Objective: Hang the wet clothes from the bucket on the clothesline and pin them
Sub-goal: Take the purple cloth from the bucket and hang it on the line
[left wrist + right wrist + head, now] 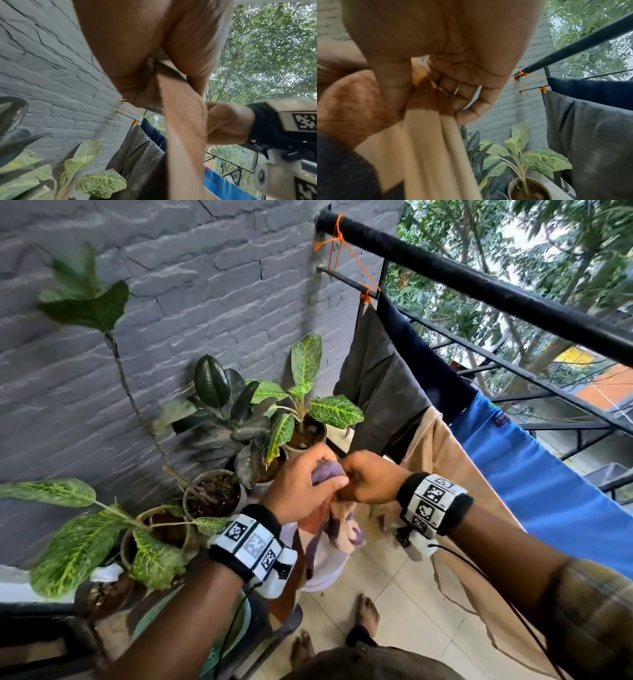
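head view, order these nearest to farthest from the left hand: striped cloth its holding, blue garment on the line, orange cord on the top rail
From the left hand:
1. Striped cloth, gripped in its fingers.
2. Blue garment, hanging on the line to the right.
3. Orange cord, tied on the top rail, high by the wall.

A multicoloured cloth (329, 508), patched in purple, rust-orange and cream, hangs bunched from its top edge at the centre of the head view, its lower folds trailing into the pale bucket (325, 577) at 6 o'clock below it. At 3 o'clock, a grey garment (376, 378), a beige one (442, 460) and a blue one (534, 474) drape over the orange clothesline (356, 263).
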